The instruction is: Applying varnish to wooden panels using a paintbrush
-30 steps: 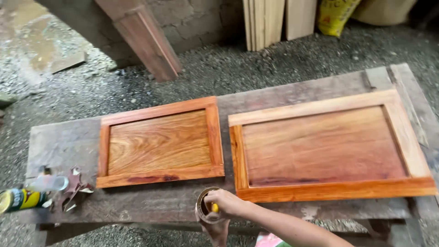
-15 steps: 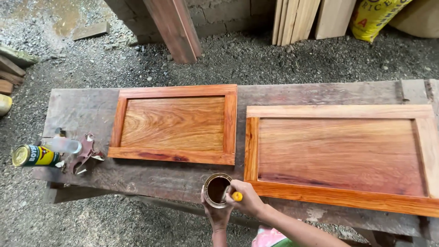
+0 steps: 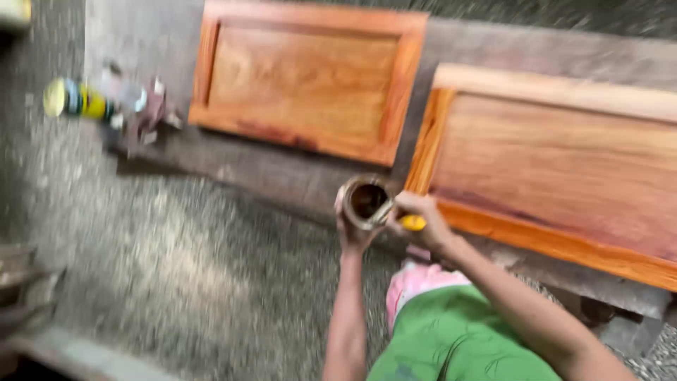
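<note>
Lowest in the frame, at the bottom centre, is green cloth [image 3: 458,339] on the person, with a patch of pink cloth [image 3: 416,282] just above it. Two bare forearms rise from there toward the middle of the picture.

The left hand [image 3: 350,233] has its grip wrapped around a small round tin [image 3: 367,201], holding it from beneath and behind; the open mouth of the tin faces up and shows a dark brown liquid inside. The right hand [image 3: 423,215], just to the right of the tin, is clenched on a brush handle [image 3: 412,223], of which a yellow stub shows below the fingers; the other end reaches over the tin's rim, though blur hides whether it touches the liquid. The tin sits in the air at the near edge of the tabletop [image 3: 282,169], a worn grey plank running across the upper half of the frame.

On the tabletop, right of the hands, lies a large framed wooden panel [image 3: 564,169] with a glossy orange-brown bottom rail and a paler upper rail. Farther off, at upper centre, lies a smaller framed panel [image 3: 310,77] of the same reddish wood, well apart from the hands.

At the upper left, on the end of the tabletop, a yellow can [image 3: 74,99] lies on its side beside some blurred small objects. Gravel ground [image 3: 176,268] fills the lower left.
</note>
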